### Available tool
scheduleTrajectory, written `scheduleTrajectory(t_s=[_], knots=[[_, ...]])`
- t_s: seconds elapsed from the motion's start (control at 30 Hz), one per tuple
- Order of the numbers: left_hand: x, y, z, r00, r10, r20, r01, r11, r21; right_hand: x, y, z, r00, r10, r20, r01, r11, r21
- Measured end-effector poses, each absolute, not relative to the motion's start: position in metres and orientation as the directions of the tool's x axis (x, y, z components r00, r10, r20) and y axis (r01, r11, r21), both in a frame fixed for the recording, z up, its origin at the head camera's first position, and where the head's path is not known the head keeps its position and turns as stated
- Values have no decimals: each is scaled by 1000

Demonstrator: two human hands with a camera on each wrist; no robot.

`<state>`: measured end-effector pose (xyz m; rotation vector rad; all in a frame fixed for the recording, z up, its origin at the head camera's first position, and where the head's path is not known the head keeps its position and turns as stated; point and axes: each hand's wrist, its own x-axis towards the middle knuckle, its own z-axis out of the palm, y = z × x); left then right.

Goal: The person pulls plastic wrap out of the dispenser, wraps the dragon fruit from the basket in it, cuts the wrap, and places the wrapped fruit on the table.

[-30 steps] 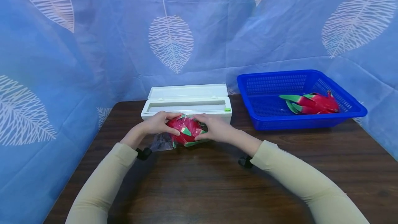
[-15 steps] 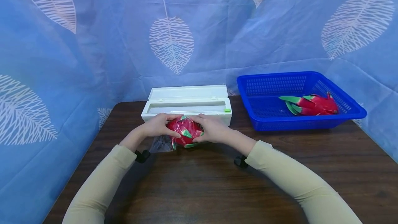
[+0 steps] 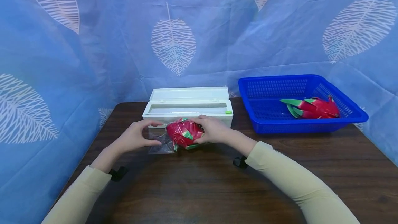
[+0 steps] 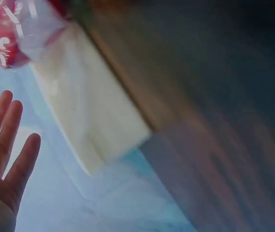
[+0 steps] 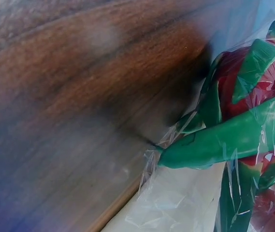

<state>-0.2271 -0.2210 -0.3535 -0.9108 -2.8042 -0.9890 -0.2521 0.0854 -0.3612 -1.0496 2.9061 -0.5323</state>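
Observation:
A red dragon fruit with green scales (image 3: 183, 134) sits under clear plastic wrap on the table, before a white box. My right hand (image 3: 214, 130) grips its right end, thumb in front and fingers behind. In the right wrist view, the wrapped dragon fruit (image 5: 243, 121) shows long green leaves beneath creased film. Left of the fruit, a loose flap of plastic wrap (image 3: 161, 144) spreads over the table. My left hand (image 3: 133, 137) is apart from the fruit, thumb and fingers spread around the flap's left side with nothing gripped. Its fingers (image 4: 12, 121) look straight in the left wrist view.
Directly behind the fruit stands the white cling film box (image 3: 186, 116), lid raised, with a small green slider (image 3: 228, 112) at its right end. A blue basket (image 3: 306, 125) at the back right holds another dragon fruit (image 3: 317, 108). Patterned blue cloth (image 3: 211, 44) hangs behind the table (image 3: 199, 189).
My left hand has let go of the wrapped dragon fruit and moved left and toward me. My right hand keeps its grip, and the fruit has stayed nearly in place.

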Motion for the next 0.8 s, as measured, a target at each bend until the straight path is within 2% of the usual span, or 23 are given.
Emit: scheduleTrajectory(t_s=[0.37,0.63,0.8], knots=[[-225,-240,-379,-870,490,54,452,750,483,-253,84,-359,-778,-621,96,-613,717,-332],[-228,-243,-377,-865,493,91,481,765,428,-254,83,-360,-777,-621,99,-613,713,-340],[-230,-240,-368,-855,491,167,508,726,464,-254,85,-360,-778,-621,99,-614,717,-331]])
